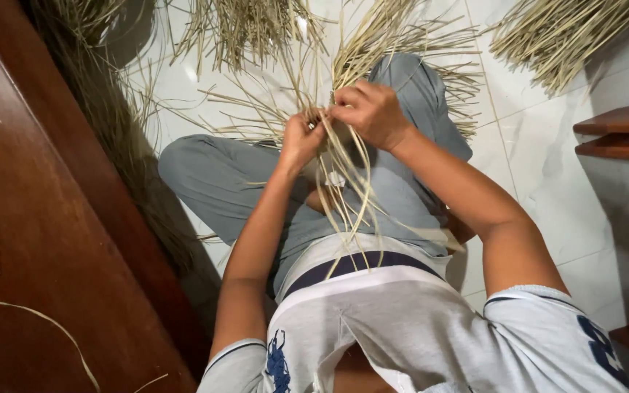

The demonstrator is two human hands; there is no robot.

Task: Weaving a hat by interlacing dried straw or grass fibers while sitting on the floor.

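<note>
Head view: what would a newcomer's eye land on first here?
Both hands meet at centre, the left hand and right hand pinching a bunch of long pale dried straw strips over grey-trousered crossed legs. More straw bundles fan across the white tiled floor; a dark brown wooden surface fills the left.

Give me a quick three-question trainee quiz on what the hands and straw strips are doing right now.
1. True or false: the left hand and the right hand both grip the same bunch of pale straw strips.
2. Where do the strips' loose ends hang? A) over the person's lap B) onto the brown wooden surface C) onto the white tiled floor
3. What lies on the floor beyond the crossed grey trouser legs?

Key
1. True; the fingers of both hands close on the strips, close together.
2. A.
3. Loose piles of straw.
</note>
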